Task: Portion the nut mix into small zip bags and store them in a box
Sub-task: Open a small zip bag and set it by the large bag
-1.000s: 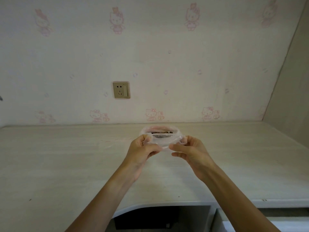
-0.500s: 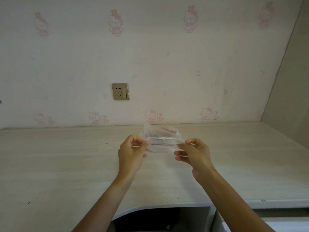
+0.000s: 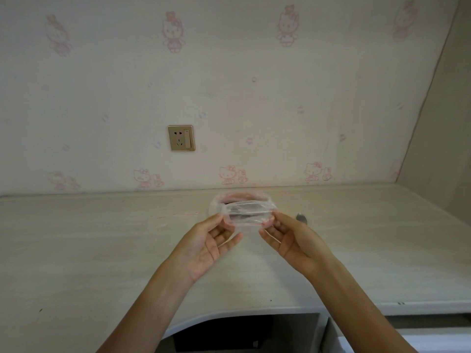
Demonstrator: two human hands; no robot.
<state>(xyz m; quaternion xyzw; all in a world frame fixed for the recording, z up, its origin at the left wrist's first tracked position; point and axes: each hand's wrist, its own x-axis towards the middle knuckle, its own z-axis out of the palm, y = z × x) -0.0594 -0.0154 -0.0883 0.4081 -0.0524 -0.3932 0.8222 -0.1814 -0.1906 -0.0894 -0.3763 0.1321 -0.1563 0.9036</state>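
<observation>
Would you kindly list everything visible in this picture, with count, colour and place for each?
zip bag: one, clear with a pinkish strip, held up over the desk, middle of the view.
round container: one, clear, on the desk behind the bag; contents unclear.
spoon: apparently one, silvery, on the desk behind the right hand, mostly hidden.
desk: one, pale wood grain, along the wall.
wall socket: one, gold-toned, on the wall left of centre.
wallpaper: cream with pink cartoon cats.
left hand: pinches the bag's left end.
right hand: pinches the bag's right end.
</observation>
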